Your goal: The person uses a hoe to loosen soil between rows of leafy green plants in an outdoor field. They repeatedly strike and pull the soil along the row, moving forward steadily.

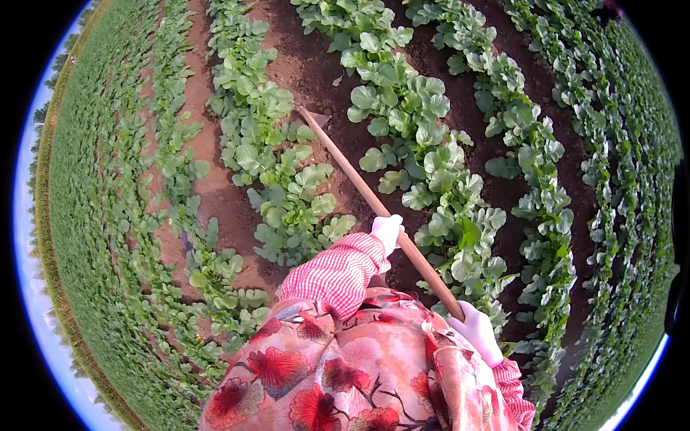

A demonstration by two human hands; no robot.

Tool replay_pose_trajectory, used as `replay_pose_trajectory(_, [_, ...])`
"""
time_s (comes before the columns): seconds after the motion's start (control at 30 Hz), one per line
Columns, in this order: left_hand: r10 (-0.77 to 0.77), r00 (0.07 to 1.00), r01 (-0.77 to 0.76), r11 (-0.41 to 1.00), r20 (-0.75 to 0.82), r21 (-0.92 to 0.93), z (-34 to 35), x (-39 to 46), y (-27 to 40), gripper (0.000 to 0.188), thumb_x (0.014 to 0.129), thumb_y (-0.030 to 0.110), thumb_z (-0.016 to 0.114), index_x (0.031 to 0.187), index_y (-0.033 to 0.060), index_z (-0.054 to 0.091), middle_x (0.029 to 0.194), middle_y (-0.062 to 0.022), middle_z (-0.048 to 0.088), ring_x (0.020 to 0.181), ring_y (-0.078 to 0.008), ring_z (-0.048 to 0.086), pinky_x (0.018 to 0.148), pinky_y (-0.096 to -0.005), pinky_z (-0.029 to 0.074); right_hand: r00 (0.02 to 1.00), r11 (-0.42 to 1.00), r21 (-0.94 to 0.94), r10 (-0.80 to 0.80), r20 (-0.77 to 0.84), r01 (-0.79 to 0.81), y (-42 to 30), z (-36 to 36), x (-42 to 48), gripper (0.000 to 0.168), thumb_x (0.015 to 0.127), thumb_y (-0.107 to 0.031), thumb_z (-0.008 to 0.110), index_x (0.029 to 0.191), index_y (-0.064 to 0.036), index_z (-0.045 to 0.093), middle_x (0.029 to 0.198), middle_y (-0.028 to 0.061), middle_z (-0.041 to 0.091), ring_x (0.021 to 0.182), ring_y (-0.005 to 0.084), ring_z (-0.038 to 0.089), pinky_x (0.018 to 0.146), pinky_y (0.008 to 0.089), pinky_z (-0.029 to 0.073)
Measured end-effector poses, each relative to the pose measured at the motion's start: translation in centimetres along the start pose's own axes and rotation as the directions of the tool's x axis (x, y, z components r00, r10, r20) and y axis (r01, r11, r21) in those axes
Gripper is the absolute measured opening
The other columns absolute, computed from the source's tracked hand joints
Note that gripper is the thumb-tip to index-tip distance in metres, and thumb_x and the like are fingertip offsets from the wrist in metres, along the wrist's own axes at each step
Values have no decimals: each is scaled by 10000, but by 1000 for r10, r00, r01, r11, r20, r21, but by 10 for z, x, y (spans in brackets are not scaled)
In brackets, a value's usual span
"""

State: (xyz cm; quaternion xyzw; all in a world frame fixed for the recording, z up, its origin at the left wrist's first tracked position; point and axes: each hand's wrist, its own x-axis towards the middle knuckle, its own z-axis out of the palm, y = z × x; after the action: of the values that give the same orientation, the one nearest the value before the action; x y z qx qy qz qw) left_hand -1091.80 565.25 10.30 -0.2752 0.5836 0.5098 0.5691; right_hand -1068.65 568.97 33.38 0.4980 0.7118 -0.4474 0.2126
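Note:
A garden hoe with a long wooden handle (pixel 353 175) slants from lower right to upper left in front of me. My left hand (pixel 386 233), in a white glove, grips the handle around its middle. Near the handle's lower end, my right hand (pixel 475 329) is closed around it, also gloved in white. The metal hoe blade (pixel 322 119) is at the soil between two crop rows, beside the leaves of the left one; its lower edge is hard to make out. Both forearms wear red-and-white checked sleeves (pixel 337 269).
Leafy green plants stand in a row (pixel 253 113) left of the handle and another row (pixel 426 129) to its right. Brown soil (pixel 307 59) runs between them. Further rows curve away on both sides. A dark drip line (pixel 186 241) shows at left.

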Motion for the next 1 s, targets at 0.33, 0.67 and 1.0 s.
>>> replay_pose_trajectory(0.33, [-75,997,68,982,30,176,2,-1,-60,230,769,198,579,812,-28,574,716,-130,597,640,-282,623,565,-425,525,971,963,133,237,-11,-234,-27,-32,-78,413,759,-299,672,1051,-18,595,787,210,623,746,265,654,653,327,474])
replay_pose_trajectory(0.67, [214,976,-216,976,-39,-30,7,-10,27,172,804,112,579,798,-34,488,615,-101,503,478,-226,515,437,-370,434,993,954,279,117,-25,-106,0,16,-22,416,764,-283,663,1072,-14,587,783,187,630,714,222,638,668,324,475])
replay_pose_trajectory(1.0, [42,997,-49,990,58,134,-2,4,38,206,830,193,596,914,29,504,746,-104,554,617,-246,582,539,-401,507,999,995,91,34,-26,-31,-43,-1,3,379,766,-282,636,1046,-33,588,770,210,612,722,326,634,645,357,470])
